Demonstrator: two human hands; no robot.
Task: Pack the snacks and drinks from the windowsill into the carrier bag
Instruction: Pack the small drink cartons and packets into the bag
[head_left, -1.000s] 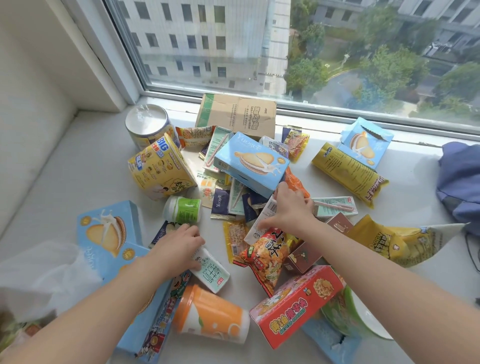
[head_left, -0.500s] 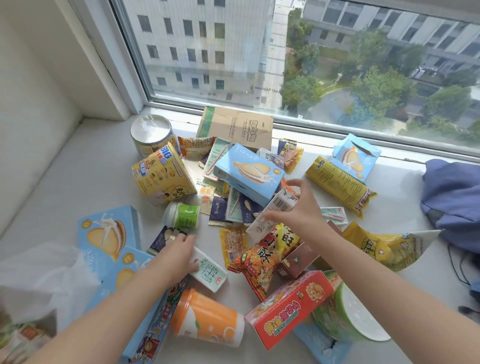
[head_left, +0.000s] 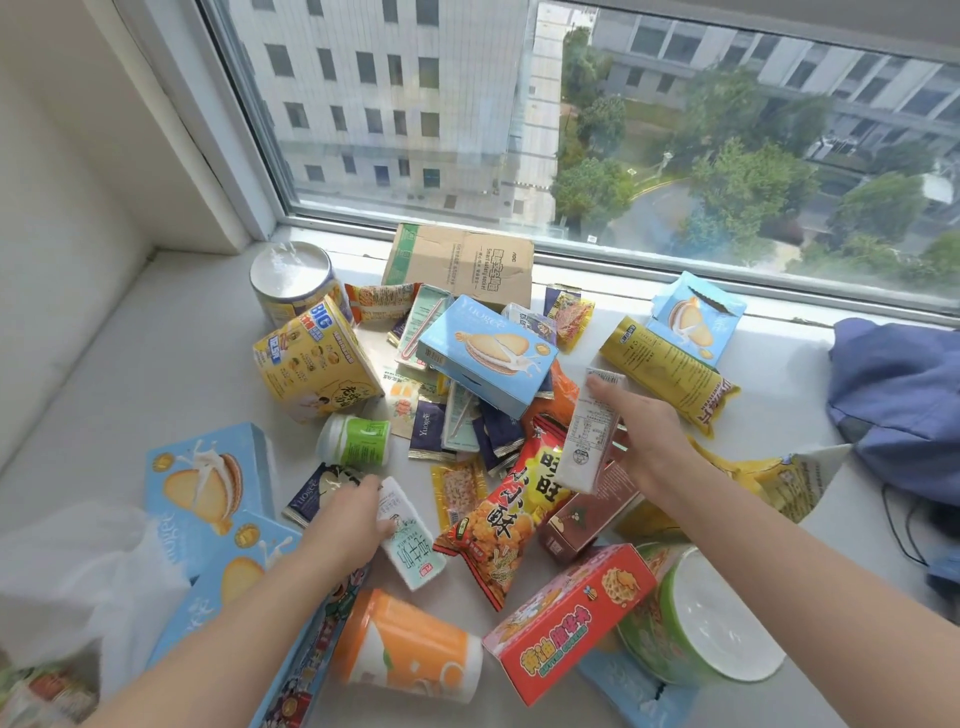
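A heap of snacks and drinks covers the white windowsill. My right hand grips a slim white drink carton and holds it tilted just above the red snack bag. My left hand grips a small white milk pouch that lies on the sill. The thin white carrier bag sits crumpled at the lower left, beside two blue biscuit boxes.
A yellow cracker tub, a green yoghurt bottle, an orange cup, a red cookie box and a green bowl lie around my hands. A cardboard box leans at the window. Blue cloth lies right.
My right hand has pulled the white carton out of the pile and raised it. My left hand has closed round the milk pouch. The view has tilted up slightly.
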